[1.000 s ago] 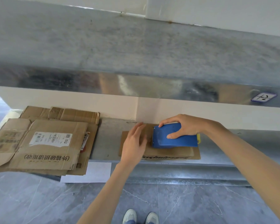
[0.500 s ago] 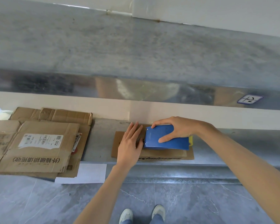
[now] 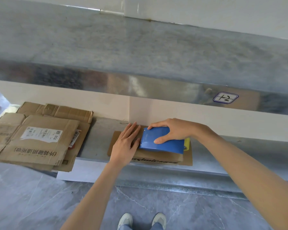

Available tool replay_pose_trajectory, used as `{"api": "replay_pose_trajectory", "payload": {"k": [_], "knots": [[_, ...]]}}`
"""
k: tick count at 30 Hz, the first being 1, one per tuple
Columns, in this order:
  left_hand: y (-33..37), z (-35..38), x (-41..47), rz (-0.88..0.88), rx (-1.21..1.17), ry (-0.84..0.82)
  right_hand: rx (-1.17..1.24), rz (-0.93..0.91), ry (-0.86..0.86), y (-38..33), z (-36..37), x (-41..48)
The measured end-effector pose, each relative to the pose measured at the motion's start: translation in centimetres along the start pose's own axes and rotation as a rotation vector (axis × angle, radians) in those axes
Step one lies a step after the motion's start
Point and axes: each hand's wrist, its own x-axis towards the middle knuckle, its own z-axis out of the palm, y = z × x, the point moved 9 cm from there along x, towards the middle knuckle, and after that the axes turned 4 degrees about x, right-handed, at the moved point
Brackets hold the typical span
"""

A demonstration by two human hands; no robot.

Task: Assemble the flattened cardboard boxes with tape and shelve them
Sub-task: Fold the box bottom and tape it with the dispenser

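Left hand (image 3: 125, 146) now flatter, fingers straight, pressing small box (image 3: 156, 157) at centre frame on lower shelf (image 3: 96, 138). Right hand (image 3: 175, 130) fingers curled round blue tape dispenser (image 3: 163, 143), barely shifted along box. Tape strip not discernible, seam taping probably underway. Flattened stack (image 3: 40, 141) at left awaits assembly.

The left forearm (image 3: 96, 193) and the right forearm (image 3: 248, 166) are seen bare from wrist to frame edge. The left hand (image 3: 125, 146) and the right hand (image 3: 175, 130) are uncovered as well. Pale, off-white trainers are worn: the left shoe (image 3: 125, 219) and the right shoe (image 3: 160, 219), each with a rounded toe and greyish panels. Blue denim trouser hems (image 3: 123, 227) are seen over the shoes.
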Motion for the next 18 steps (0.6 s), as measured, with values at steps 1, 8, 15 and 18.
{"api": "replay_pose_trajectory", "payload": {"k": [1, 8, 15, 18], "knots": [[0.0, 0.0, 0.0, -0.002, 0.001, 0.000, -0.001, -0.005, 0.002, 0.0, 0.0, 0.0], [0.2, -0.2, 0.1, 0.021, 0.023, 0.008, -0.021, -0.020, -0.022, -0.2, 0.0, 0.6], [0.3, -0.2, 0.0, 0.026, 0.032, 0.016, -0.041, -0.033, -0.028, 0.1, -0.1, 0.9], [0.1, -0.1, 0.0, 0.009, 0.037, 0.004, -0.057, -0.034, -0.034, 0.1, -0.1, 1.1]]}}
